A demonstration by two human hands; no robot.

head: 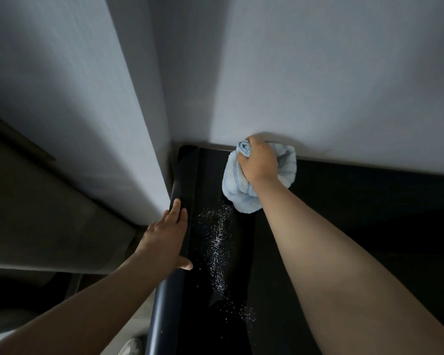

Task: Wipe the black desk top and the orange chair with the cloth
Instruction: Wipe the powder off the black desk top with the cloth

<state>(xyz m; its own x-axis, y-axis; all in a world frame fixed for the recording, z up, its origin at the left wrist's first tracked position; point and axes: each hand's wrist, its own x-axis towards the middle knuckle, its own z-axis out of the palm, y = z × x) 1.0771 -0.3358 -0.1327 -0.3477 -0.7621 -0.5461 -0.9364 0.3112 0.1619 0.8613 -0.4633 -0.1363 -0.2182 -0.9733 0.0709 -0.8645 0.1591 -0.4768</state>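
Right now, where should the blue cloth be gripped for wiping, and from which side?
Grip the bunched-up fold at the top of the blue cloth, coming from above, as the right hand does: that gathered lump stands up off the black desk top, while the rest lies spread flat beneath.

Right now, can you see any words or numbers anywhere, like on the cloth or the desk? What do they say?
None: no words, numbers, labels or signs show anywhere.
The blue cloth gripped by the right hand, the black desk top, whose edge the left hand rests on, and the wall are all plain.
The white specks on the desk are loose bits, not writing.
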